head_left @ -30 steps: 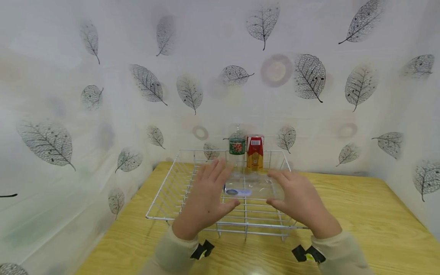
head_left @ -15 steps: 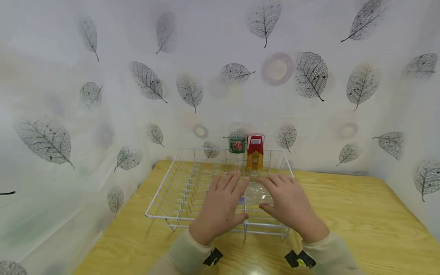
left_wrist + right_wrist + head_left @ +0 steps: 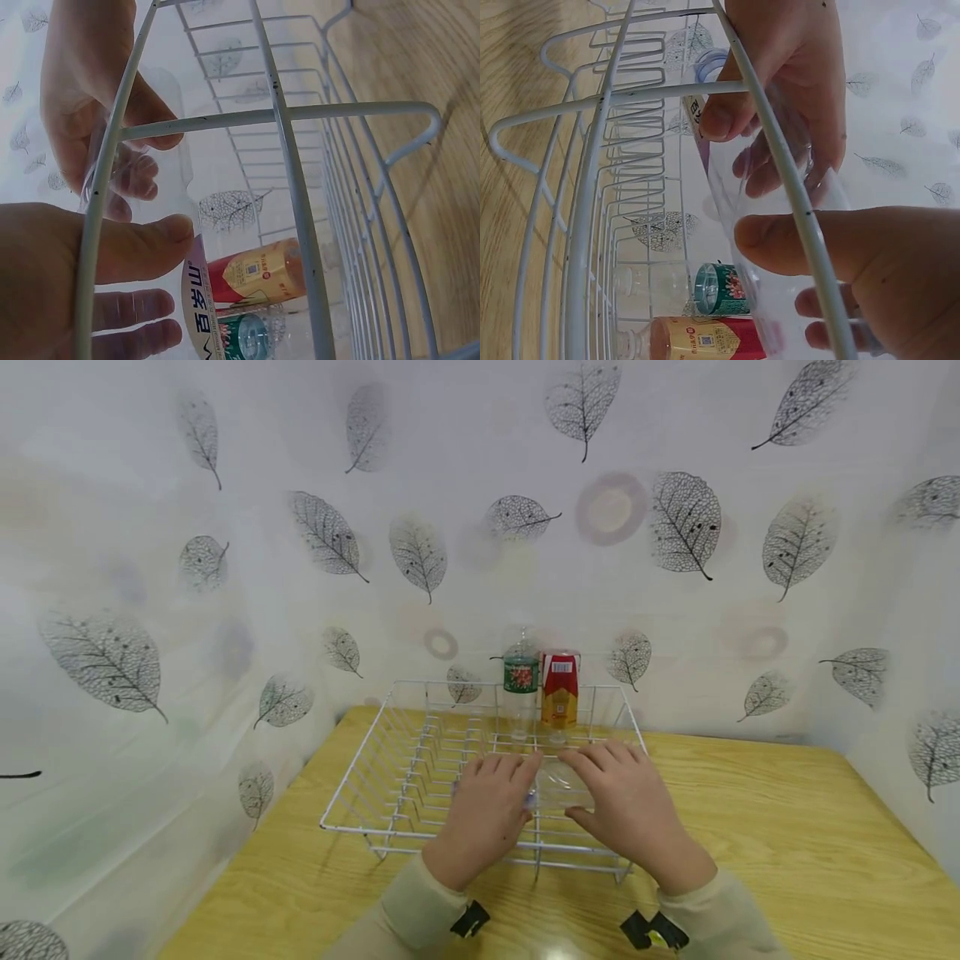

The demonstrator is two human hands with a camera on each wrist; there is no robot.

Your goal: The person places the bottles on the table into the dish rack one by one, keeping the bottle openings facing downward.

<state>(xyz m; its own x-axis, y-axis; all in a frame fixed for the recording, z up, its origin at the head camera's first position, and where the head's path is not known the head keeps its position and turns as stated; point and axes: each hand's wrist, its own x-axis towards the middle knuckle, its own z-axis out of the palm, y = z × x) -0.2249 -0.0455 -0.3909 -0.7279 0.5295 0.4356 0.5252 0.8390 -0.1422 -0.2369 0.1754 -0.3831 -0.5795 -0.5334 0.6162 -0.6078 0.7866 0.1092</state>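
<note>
A clear plastic bottle (image 3: 558, 783) lies crosswise between my hands over the white wire rack (image 3: 378, 832). My left hand (image 3: 483, 814) grips its neck end, where a blue neck ring (image 3: 710, 66) shows in the right wrist view. My right hand (image 3: 630, 808) grips the other end, thumb near me and fingers on the far side. Part of its white label with dark characters (image 3: 199, 304) shows in the left wrist view. Whether the bottle touches the rack's wires is hard to tell.
Behind the hands, a clear bottle with a green label (image 3: 521, 675) and a red-and-yellow labelled bottle (image 3: 559, 689) stand neck-down at the rack's rear. Upright wire dividers (image 3: 411, 777) fill the left part. The rack stands on a wooden table (image 3: 772, 827) before a leaf-patterned curtain (image 3: 465, 460).
Both hands have closed in on the clear bottle and now curl around it, the left having moved right and the right slightly left. The two standing bottles are unmoved.
</note>
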